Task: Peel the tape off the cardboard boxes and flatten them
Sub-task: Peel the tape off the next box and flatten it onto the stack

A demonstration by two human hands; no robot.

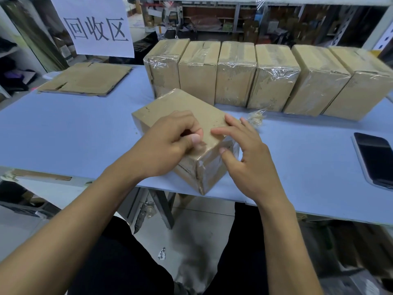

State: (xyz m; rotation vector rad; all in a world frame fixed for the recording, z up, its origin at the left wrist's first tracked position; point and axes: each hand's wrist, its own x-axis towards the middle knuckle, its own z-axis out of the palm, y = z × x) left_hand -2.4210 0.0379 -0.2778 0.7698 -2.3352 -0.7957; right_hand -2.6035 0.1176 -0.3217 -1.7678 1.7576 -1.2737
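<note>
At the near edge of the blue desk (74, 128) lies a taped cardboard box (182, 111), turned at an angle so that one corner juts over the desk's edge toward the person. The left hand (168, 143) rests on the box's top face, its grip narrow: the fingers are curled and the thumb presses against them at the near top edge, where clear tape (202, 167) wraps the corner. Whether a tape end is pinched between them cannot be told. The right hand (248, 158) has a wide grip, fingers spread and nearly straight; the fingertips touch the top face and right upper edge of the box, and the thumb lies against its right side.

Just right of the box, a crumpled wad of peeled tape (256, 117) lies on the desk. Behind it, a row of six taped boxes (270, 75) stands side by side along the far edge. A flattened cardboard sheet (85, 78) lies at far left, below a hanging paper sign (93, 24) with three characters. A dark smartphone (374, 158) lies well apart at the right.
</note>
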